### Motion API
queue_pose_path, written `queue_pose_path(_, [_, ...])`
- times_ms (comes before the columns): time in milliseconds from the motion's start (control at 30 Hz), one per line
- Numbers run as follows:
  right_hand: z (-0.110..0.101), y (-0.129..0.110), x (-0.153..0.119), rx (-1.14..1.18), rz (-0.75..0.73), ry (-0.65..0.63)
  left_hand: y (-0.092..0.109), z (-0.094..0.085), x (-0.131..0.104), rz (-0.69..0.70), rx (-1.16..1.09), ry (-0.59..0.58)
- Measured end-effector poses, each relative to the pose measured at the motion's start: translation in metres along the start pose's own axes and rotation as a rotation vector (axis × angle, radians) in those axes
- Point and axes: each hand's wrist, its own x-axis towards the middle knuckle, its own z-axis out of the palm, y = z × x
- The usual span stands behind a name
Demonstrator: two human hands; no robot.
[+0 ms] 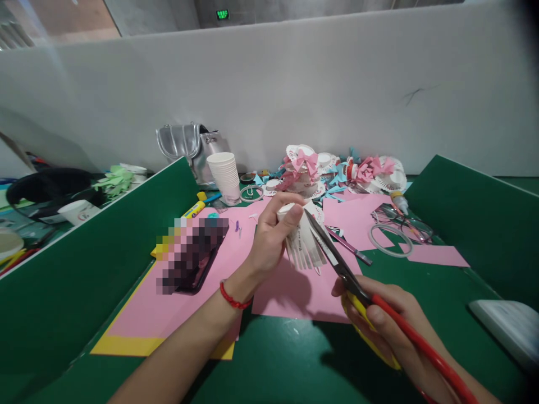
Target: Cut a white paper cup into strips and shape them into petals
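Observation:
My left hand (pixel 275 233) grips a white paper cup (pixel 301 238) by its base, above the pink paper. The cup's wall is slit into several narrow strips that hang down and fan out. My right hand (pixel 391 320) is closed around the red and yellow handles of a pair of scissors (pixel 337 261). Their dark blades point up and left, with the tips at the cup's right side near my left thumb. Whether the blades touch the paper I cannot tell.
Pink paper sheets (pixel 282 300) cover much of the green table (pixel 290 359). A phone (pixel 196 269) lies at left, near stacked paper cups (pixel 227 177). Finished-looking paper flowers (pixel 305 168) stand at the back. Tape rings (pixel 391 255), glasses (pixel 421 230) and a purple craft knife (pixel 349 247) lie at right. Green dividers (pixel 480 224) flank both sides.

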Motion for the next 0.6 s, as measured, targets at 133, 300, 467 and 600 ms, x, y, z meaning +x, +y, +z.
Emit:
queue_pose_path(133, [0.002,0.008,0.000,0.056,-0.038,-0.015,-0.001,0.002,-0.001,0.002,-0.015,-0.001])
queue_pose_path(300, [0.004,0.014,0.000,0.072,-0.062,0.021,-0.001,0.002,-0.001,0.000,-0.008,-0.009])
queue_pose_path(467, [0.005,0.018,0.000,0.095,-0.081,0.034,-0.001,0.002,-0.001,0.003,-0.003,-0.011])
queue_pose_path(600, [0.006,0.025,0.000,0.108,-0.102,0.040,0.000,0.002,-0.001,0.003,0.007,-0.010])
